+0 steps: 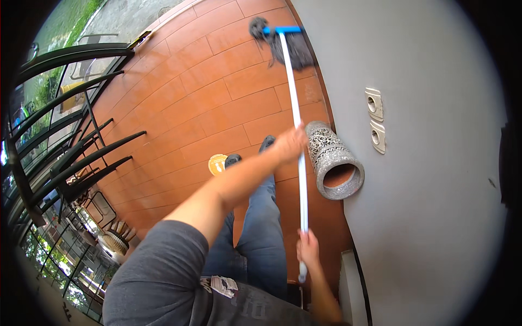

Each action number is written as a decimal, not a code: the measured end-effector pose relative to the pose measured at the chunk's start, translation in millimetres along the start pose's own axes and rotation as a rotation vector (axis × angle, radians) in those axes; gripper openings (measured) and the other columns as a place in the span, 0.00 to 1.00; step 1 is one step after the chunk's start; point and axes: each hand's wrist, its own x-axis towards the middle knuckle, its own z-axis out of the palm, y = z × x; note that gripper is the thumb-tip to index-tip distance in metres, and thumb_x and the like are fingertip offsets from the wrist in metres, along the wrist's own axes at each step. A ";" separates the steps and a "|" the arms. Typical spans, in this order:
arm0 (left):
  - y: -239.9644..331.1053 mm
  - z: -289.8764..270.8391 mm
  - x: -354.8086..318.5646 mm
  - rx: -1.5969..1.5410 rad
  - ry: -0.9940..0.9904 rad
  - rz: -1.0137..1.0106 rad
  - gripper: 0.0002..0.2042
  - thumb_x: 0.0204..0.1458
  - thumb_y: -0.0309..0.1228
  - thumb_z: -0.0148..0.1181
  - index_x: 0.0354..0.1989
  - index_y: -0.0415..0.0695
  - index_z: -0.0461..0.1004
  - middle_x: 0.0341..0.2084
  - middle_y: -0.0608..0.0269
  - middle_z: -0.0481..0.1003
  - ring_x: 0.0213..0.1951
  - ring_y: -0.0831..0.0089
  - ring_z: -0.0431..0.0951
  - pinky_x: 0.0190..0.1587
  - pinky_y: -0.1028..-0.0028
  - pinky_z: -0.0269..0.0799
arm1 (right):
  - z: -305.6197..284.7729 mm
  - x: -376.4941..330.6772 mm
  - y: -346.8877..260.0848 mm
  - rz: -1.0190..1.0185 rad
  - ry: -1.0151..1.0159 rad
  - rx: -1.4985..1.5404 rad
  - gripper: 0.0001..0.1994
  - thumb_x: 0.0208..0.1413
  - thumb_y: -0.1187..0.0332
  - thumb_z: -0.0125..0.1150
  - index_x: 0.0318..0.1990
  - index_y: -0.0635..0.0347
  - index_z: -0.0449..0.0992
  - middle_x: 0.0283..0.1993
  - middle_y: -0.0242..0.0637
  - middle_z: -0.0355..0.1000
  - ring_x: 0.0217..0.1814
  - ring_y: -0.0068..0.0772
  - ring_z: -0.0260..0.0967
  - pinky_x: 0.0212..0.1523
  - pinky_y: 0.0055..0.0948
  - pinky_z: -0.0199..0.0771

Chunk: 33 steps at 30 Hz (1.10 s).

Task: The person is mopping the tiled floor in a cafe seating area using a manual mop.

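A mop with a white pole, a blue crossbar and dark grey strands slants away from me. Its strands lie on the tiles against the foot of the wall, blurred by motion, with a clump bunched at the left end. My left hand is closed around the middle of the pole, the arm stretched across my body. Lower down, my right hand grips the pole just above its end cap. Right beside the pole stands a tall grey cylindrical pot with a black-and-white scroll pattern and an open top.
Terracotta tiles cover the floor, with a round yellow sticker near my shoes. A grey wall with two pale fittings rises on the right. Black curved metal furniture juts in from the left, before glass panes.
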 end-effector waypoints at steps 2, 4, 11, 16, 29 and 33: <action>-89.6 -16.3 25.5 0.146 -0.151 -0.078 0.22 0.46 0.33 0.59 0.51 0.40 0.70 0.54 0.54 0.68 0.65 0.49 0.55 0.69 0.59 0.49 | 43.5 44.7 -74.1 -0.045 -0.060 -0.008 0.09 0.66 0.57 0.47 0.37 0.49 0.66 0.12 0.20 0.51 0.07 0.15 0.46 0.06 0.22 0.44; -138.7 -47.3 51.6 0.095 -0.194 -0.270 0.23 0.46 0.29 0.61 0.53 0.42 0.69 0.60 0.56 0.63 0.66 0.51 0.53 0.69 0.60 0.51 | 66.7 77.6 -123.5 -0.146 -0.104 -0.036 0.13 0.67 0.55 0.45 0.36 0.52 0.64 0.14 0.24 0.54 0.07 0.16 0.48 0.06 0.23 0.47; -124.2 -43.7 -16.6 0.159 -0.148 -0.345 0.17 0.51 0.32 0.51 0.48 0.40 0.70 0.52 0.53 0.67 0.62 0.48 0.59 0.63 0.52 0.57 | 65.6 61.0 -104.1 -0.070 -0.166 -0.152 0.14 0.66 0.54 0.44 0.35 0.53 0.63 0.14 0.25 0.54 0.08 0.18 0.50 0.07 0.24 0.50; 34.7 -32.3 -84.6 -0.131 -0.051 -0.243 0.16 0.51 0.34 0.49 0.45 0.38 0.72 0.45 0.52 0.69 0.60 0.39 0.60 0.66 0.46 0.48 | -16.8 -46.7 -17.0 0.218 -0.138 -0.149 0.09 0.67 0.59 0.45 0.35 0.50 0.65 0.14 0.21 0.53 0.08 0.15 0.46 0.08 0.21 0.45; -5.7 -16.0 -146.5 -0.366 -0.112 -0.560 0.13 0.54 0.28 0.47 0.46 0.39 0.67 0.49 0.46 0.69 0.67 0.49 0.55 0.65 0.52 0.52 | 5.1 -37.5 -17.3 -0.022 -0.116 -0.587 0.13 0.66 0.56 0.48 0.34 0.54 0.65 0.15 0.24 0.56 0.10 0.16 0.50 0.09 0.21 0.48; -29.4 -30.0 -180.8 -0.301 0.049 -0.485 0.07 0.49 0.28 0.52 0.37 0.44 0.70 0.37 0.58 0.74 0.55 0.58 0.68 0.65 0.53 0.53 | 40.5 -48.4 -6.5 -0.039 -0.089 -0.661 0.16 0.63 0.56 0.53 0.32 0.60 0.68 0.16 0.27 0.63 0.14 0.20 0.61 0.15 0.25 0.60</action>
